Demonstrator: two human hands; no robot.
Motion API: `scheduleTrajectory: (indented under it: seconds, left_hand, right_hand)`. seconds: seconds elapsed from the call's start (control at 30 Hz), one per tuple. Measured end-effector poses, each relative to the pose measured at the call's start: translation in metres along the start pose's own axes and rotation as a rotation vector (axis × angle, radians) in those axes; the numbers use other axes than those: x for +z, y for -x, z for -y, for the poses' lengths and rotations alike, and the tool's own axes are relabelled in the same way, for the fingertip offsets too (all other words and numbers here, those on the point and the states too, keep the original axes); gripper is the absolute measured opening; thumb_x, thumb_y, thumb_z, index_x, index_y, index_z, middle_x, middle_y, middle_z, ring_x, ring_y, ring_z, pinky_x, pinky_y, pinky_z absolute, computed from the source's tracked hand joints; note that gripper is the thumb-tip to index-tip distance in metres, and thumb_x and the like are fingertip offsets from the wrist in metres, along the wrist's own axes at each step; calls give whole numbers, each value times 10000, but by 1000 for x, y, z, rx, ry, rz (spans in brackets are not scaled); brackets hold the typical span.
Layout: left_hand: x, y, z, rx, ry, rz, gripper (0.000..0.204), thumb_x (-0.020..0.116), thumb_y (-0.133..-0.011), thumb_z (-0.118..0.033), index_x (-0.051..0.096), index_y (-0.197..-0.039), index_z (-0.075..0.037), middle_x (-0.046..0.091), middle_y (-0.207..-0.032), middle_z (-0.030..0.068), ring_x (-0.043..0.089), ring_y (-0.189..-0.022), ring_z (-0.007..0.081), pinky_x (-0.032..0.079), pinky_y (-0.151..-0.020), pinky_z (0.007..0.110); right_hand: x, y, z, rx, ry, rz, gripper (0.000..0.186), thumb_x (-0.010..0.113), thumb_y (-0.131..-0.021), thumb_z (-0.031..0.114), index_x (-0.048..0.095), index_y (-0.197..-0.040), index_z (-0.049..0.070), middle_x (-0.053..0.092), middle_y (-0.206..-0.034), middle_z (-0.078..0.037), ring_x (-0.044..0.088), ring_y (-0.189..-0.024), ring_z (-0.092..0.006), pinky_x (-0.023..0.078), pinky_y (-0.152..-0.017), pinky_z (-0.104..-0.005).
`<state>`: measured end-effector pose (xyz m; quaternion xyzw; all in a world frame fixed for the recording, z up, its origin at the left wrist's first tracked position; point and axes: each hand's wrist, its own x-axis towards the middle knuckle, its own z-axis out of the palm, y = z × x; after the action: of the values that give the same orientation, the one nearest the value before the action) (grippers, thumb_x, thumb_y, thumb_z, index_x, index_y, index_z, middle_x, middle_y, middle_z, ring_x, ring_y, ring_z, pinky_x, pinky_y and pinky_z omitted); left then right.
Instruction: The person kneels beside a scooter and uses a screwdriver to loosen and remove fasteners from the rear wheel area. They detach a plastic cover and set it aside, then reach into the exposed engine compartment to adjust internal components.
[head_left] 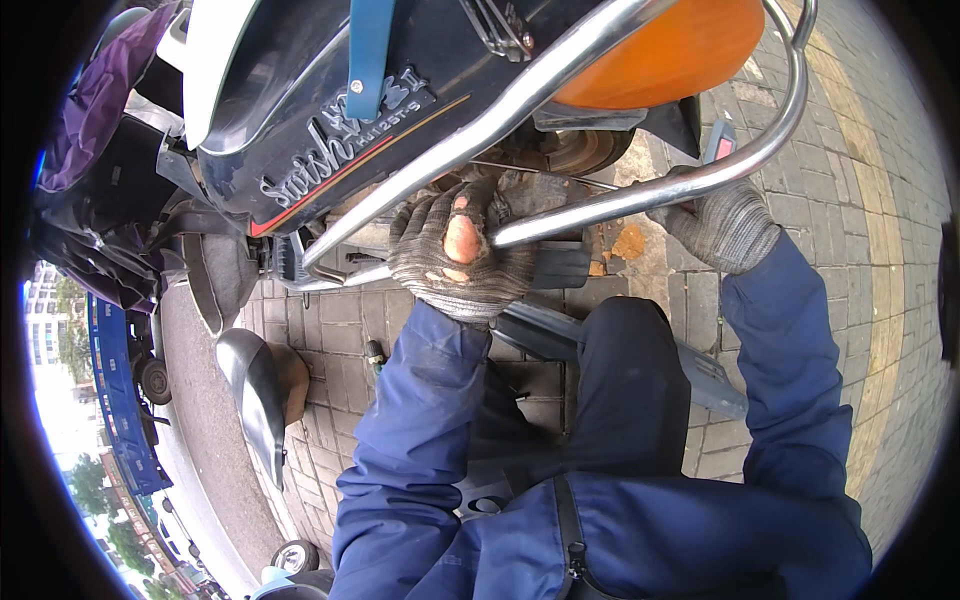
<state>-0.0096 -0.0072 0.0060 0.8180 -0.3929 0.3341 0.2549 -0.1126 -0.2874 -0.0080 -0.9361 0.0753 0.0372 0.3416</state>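
Note:
A dark scooter body panel (330,150) fills the upper part of the view, framed by a chrome guard bar (590,212). My left hand (445,250), in a worn grey knit glove with holes over the back, is closed around the lower run of that bar. Its fingertips are hidden. My right hand (725,228), in a similar glove, is closed just under the bar's right end. Beyond the bar at that hand juts a grey-blue piece with a red patch (722,145); the bar and glove hide how the fingers meet it.
An orange lamp cover (670,50) sits above the bar. Below lie a long grey plastic strip (712,385), a black-and-silver curved panel (250,390) and a small dark-tipped tool (375,352) on the paving bricks (330,320). A blue truck (120,390) stands on the road at left.

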Motion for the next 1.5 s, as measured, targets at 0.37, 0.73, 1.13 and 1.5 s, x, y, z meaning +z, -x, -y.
scheduleTrajectory:
  seconds: [0.37,0.73,1.13,1.5]
  left_hand:
    - [5,4,0,-32,26,4,305,730,-759,-166,702,-1048,-73,710,-820,140,712,-756,341,571,-714,427]
    - [1,2,-3,-48,11,41,327,721,-765,-163,691,-1077,-69,718,-845,138,714,-754,330,571,-723,421]
    - [-2,2,-2,-56,57,70,367,748,-746,-217,692,-1084,-84,719,-840,131,712,-769,338,568,-722,420]
    - [6,8,7,-19,99,8,448,832,-706,-245,689,-1074,-35,714,-809,130,721,-715,294,579,-672,381]
  right_hand:
    - [21,-26,41,-135,293,-185,278,649,-969,307,697,-968,34,719,-831,-121,713,-792,-275,579,-755,-382]
    - [24,-25,22,-78,479,-172,359,599,-979,397,686,-910,56,704,-783,-151,696,-736,-318,550,-712,-425]
    - [29,-32,41,-20,567,-50,281,614,-970,300,719,-1143,105,721,-890,-119,712,-845,-278,565,-825,-402]
    - [21,-25,22,21,356,-45,283,620,-965,332,707,-1078,88,731,-915,-117,705,-854,-280,556,-762,-393]
